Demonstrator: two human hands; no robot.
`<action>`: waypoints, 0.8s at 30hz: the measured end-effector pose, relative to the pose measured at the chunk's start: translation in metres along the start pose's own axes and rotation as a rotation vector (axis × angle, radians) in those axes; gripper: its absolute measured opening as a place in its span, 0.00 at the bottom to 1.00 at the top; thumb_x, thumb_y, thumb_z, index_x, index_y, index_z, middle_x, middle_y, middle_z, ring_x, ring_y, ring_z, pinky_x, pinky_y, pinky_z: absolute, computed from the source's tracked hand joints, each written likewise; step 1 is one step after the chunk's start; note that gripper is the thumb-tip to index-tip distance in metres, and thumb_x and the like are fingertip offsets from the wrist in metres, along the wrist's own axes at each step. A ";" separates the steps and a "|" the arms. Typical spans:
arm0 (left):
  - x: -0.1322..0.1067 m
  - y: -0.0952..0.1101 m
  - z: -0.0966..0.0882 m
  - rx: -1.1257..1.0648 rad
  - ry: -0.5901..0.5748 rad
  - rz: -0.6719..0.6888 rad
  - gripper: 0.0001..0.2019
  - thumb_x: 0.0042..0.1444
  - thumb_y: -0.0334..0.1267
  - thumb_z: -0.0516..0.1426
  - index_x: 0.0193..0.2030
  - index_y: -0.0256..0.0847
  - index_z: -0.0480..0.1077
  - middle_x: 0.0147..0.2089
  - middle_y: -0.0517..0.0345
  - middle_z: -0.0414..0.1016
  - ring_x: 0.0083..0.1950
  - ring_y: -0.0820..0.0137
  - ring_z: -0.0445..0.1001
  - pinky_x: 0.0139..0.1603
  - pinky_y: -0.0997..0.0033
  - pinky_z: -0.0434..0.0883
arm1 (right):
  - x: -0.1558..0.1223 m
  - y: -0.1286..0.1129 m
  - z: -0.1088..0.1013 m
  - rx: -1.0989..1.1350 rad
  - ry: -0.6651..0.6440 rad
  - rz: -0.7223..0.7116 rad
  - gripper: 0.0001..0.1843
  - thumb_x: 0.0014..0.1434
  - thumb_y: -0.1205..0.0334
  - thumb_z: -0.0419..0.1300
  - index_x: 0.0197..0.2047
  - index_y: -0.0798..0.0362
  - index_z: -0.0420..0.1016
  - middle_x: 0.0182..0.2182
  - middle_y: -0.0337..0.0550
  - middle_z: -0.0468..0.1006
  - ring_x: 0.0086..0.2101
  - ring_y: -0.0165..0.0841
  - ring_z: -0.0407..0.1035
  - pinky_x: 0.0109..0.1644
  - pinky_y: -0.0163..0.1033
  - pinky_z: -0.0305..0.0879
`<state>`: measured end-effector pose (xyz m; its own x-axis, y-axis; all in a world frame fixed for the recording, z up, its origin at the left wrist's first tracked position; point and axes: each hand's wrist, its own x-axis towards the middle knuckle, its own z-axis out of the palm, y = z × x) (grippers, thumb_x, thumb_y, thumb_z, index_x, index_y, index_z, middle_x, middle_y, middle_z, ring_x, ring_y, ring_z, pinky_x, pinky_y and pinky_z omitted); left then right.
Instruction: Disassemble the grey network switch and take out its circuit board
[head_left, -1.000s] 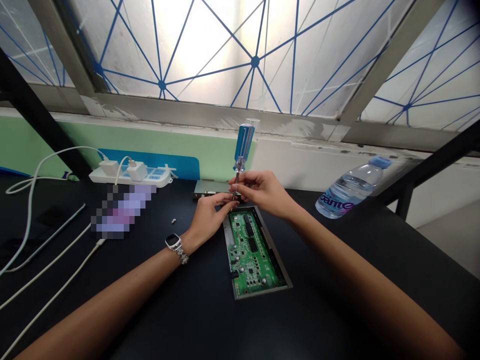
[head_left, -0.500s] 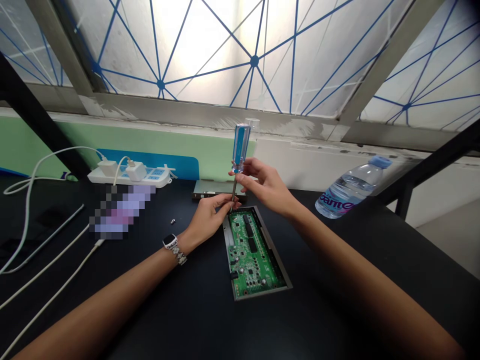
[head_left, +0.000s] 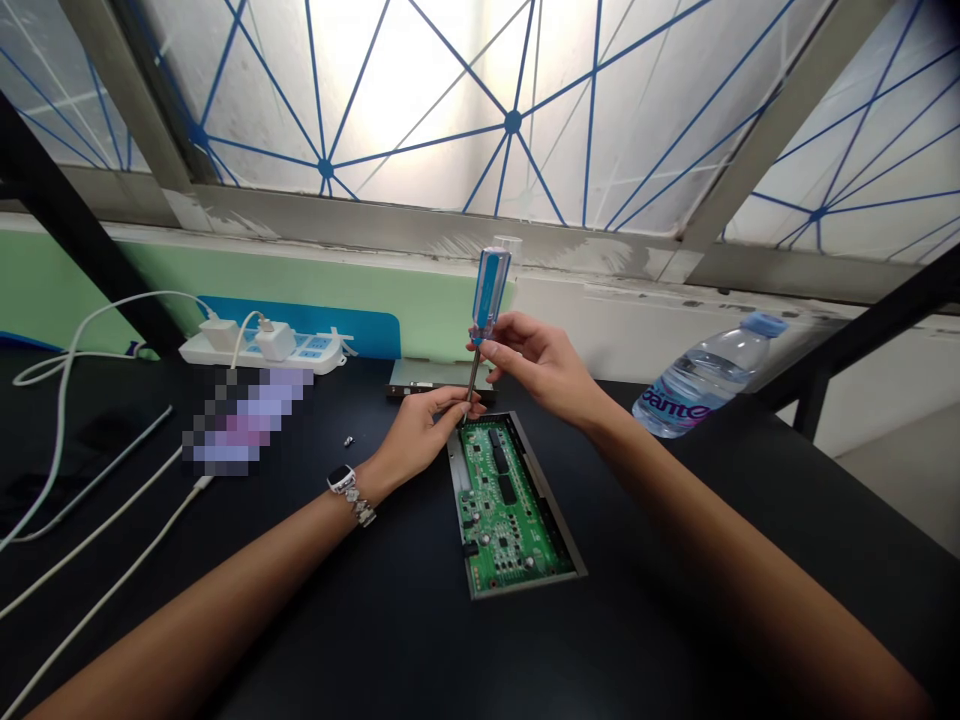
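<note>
A screwdriver [head_left: 491,290] with a clear and blue handle stands nearly upright, its top leaning right. The fingertips of my right hand [head_left: 551,368] are closed round the base of its handle. Lower down, my left hand [head_left: 424,432] pinches the shaft near the tip; those fingers hide the tip itself. Beneath them lies a green circuit board [head_left: 502,520] set in a shallow metal case [head_left: 566,540], with the tip at its far left corner. Small screws [head_left: 349,440] lie on the table to the left of my left hand.
Behind my hands sits a flat metal box [head_left: 424,375]. A water bottle [head_left: 705,378] leans at the right. On the left are a power strip [head_left: 322,352] with plugged-in chargers, white cables [head_left: 97,530] and a pixelated object [head_left: 247,425]. The black table [head_left: 360,640] meets the wall below the window.
The screwdriver's handle has tipped slightly to the right, and my right hand has shifted a little with it. My left hand stays at the board's corner.
</note>
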<state>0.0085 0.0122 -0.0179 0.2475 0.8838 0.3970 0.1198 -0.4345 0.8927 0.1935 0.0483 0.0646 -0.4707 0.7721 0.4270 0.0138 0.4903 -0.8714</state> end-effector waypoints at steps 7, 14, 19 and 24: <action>-0.002 0.001 0.001 0.054 0.001 0.008 0.12 0.69 0.37 0.56 0.52 0.36 0.78 0.47 0.49 0.85 0.51 0.61 0.83 0.57 0.62 0.76 | 0.001 0.003 0.002 0.026 0.046 -0.047 0.16 0.58 0.52 0.72 0.42 0.50 0.73 0.34 0.38 0.71 0.36 0.31 0.69 0.35 0.36 0.76; -0.002 -0.002 -0.005 0.363 0.035 0.159 0.12 0.62 0.28 0.55 0.49 0.40 0.77 0.50 0.50 0.81 0.50 0.62 0.79 0.52 0.61 0.75 | -0.001 0.001 0.009 -0.069 0.145 -0.072 0.18 0.57 0.50 0.72 0.38 0.49 0.70 0.32 0.37 0.69 0.34 0.30 0.66 0.28 0.34 0.64; -0.003 -0.007 -0.023 0.532 -0.063 0.100 0.07 0.62 0.32 0.57 0.42 0.40 0.78 0.41 0.53 0.80 0.39 0.65 0.77 0.43 0.64 0.74 | -0.002 -0.002 0.011 -0.114 0.169 -0.066 0.19 0.57 0.48 0.72 0.37 0.49 0.69 0.31 0.36 0.68 0.32 0.30 0.64 0.26 0.34 0.57; -0.002 -0.006 -0.025 0.549 -0.062 0.041 0.07 0.64 0.34 0.58 0.39 0.40 0.79 0.38 0.54 0.82 0.36 0.66 0.78 0.41 0.66 0.73 | -0.004 -0.005 0.015 -0.144 0.222 -0.063 0.19 0.57 0.48 0.71 0.36 0.48 0.68 0.29 0.36 0.68 0.32 0.30 0.64 0.30 0.36 0.59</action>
<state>-0.0164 0.0169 -0.0191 0.3167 0.8595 0.4011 0.5884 -0.5098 0.6277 0.1823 0.0374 0.0635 -0.2702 0.8001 0.5355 0.1232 0.5804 -0.8050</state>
